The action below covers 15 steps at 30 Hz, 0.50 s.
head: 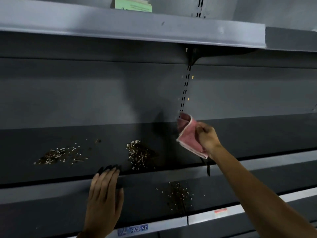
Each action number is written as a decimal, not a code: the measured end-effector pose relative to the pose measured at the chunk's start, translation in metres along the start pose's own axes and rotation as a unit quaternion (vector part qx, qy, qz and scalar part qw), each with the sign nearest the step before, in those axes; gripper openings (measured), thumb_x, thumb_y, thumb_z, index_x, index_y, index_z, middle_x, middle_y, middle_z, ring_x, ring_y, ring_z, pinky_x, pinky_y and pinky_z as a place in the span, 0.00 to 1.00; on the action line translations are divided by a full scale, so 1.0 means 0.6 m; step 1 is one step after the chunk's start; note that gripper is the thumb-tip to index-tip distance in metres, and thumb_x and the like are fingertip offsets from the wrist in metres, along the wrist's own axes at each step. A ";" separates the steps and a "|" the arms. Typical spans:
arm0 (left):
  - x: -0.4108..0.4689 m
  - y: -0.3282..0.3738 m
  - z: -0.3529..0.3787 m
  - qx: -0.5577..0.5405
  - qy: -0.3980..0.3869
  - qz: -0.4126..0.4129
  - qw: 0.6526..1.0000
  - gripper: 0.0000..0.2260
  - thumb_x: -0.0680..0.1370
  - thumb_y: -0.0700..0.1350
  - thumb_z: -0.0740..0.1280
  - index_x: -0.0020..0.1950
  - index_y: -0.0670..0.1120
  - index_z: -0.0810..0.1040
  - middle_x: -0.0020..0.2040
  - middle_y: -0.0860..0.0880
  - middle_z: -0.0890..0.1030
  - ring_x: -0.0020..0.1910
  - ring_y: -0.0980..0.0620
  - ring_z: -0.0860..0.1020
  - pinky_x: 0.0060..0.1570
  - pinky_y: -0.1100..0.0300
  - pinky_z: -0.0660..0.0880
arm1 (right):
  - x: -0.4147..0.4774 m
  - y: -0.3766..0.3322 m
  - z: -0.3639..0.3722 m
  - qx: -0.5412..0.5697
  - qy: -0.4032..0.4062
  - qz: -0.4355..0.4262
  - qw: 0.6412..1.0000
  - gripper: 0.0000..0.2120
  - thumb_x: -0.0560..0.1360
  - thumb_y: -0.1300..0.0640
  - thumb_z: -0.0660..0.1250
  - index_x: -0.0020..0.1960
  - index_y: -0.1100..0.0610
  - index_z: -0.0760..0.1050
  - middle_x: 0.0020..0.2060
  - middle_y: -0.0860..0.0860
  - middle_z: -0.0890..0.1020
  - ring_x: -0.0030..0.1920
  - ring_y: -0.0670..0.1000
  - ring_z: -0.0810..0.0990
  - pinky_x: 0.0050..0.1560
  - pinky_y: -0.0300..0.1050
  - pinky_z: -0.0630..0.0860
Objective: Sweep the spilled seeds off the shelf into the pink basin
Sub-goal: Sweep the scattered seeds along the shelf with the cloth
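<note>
Spilled seeds, pale and brown, lie in two patches on the dark grey middle shelf point(103, 138): one patch point(60, 155) at the left, one patch point(139, 154) near the centre. A third patch point(178, 196) lies on the shelf below. My right hand point(208, 139) is raised above the middle shelf, right of the centre patch, gripping a folded pink cloth point(188, 134). My left hand point(104, 193) rests flat with fingers apart on the front lip of the middle shelf, just left of the centre patch. No pink basin is in view.
An upper grey shelf point(130, 30) overhangs the work area, with a green box point(133, 5) on it. A slotted upright point(186, 88) and bracket stand behind my right hand. Price-label strips point(133, 230) run along the lower shelf's front edge.
</note>
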<state>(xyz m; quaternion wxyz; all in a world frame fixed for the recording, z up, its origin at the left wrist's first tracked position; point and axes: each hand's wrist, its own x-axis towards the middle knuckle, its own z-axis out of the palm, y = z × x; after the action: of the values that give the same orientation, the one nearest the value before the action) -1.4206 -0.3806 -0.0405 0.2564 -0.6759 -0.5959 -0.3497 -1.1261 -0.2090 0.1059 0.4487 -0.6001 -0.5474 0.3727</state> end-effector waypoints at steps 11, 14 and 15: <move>0.012 0.004 -0.001 0.028 0.015 0.010 0.999 0.20 0.78 0.46 0.59 0.67 0.39 0.71 0.63 0.40 0.78 0.65 0.42 0.73 0.70 0.43 0.64 | 0.103 0.109 0.039 -0.462 -0.139 -0.223 0.847 0.32 0.72 0.44 0.66 0.72 0.50 0.60 0.71 0.51 0.66 0.72 0.53 0.63 0.74 0.52 0.57; 0.013 0.004 0.000 0.031 0.016 0.002 0.999 0.19 0.77 0.46 0.60 0.66 0.39 0.73 0.62 0.41 0.79 0.64 0.43 0.73 0.69 0.43 0.66 | 0.132 0.107 0.036 -0.427 -0.108 -0.229 0.868 0.26 0.73 0.47 0.61 0.70 0.50 0.65 0.71 0.50 0.67 0.72 0.52 0.63 0.74 0.53 0.57; 0.013 0.004 0.000 0.033 0.016 0.001 0.999 0.19 0.77 0.46 0.60 0.66 0.39 0.74 0.62 0.41 0.79 0.65 0.43 0.73 0.69 0.44 0.66 | 0.143 0.107 0.041 -0.387 -0.112 -0.250 0.881 0.22 0.75 0.53 0.60 0.69 0.49 0.68 0.70 0.49 0.68 0.71 0.51 0.64 0.72 0.51 0.60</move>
<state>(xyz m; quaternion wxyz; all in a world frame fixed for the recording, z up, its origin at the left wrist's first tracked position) -1.4179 -0.3760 -0.0346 0.2879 -0.6622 -0.6023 -0.3404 -1.1178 -0.1207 0.0409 0.1948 -0.5236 -0.8263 0.0718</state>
